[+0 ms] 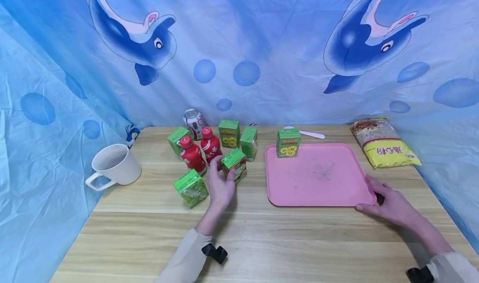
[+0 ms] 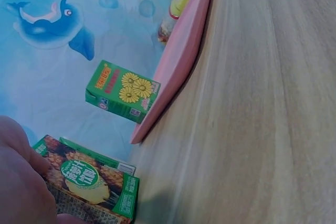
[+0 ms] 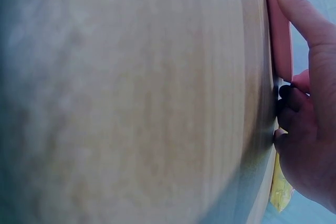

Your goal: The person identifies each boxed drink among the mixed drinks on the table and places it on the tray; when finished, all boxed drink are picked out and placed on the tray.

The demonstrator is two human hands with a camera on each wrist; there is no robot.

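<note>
Basically, L hand [image 1: 221, 188] grips boxy pineapple carton [image 1: 238, 165]; R hand [image 1: 391, 204] holds scuffed, round-cornered pink tray [image 1: 307, 185].

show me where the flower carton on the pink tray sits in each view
Head: flower carton just right of centre, standing at the far left corner of the pink tray.
Left wrist: left of centre, around mid-height, lying slanted in the picture.
Right wrist: not in it.
Shared landmark: the pink tray, which runs down the upper right of the right wrist view.
</note>
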